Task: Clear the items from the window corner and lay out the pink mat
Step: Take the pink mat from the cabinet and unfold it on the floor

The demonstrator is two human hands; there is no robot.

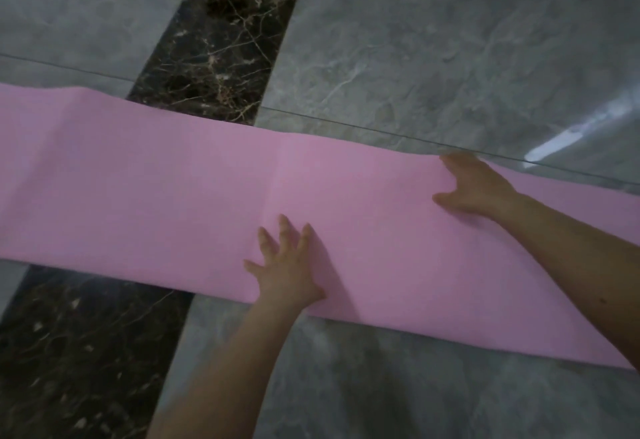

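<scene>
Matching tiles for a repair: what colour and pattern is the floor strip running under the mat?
Dark brown strip with pale veins, marble-like; head view.

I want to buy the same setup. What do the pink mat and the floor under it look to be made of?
The pink mat looks like thin foam or rubber, matte: no glare, faint fold creases, pressed flat under both hands. The grey floor looks like polished marble or marble-look tile: veining and a bright reflection. The dark strip looks like brown veined stone inlay.

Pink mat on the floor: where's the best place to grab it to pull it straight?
Probably the near long edge of the flat pink foam mat, beside the left hand. It lies flat on the grey marble floor, so slide fingers under from the near side and pinch.
</scene>
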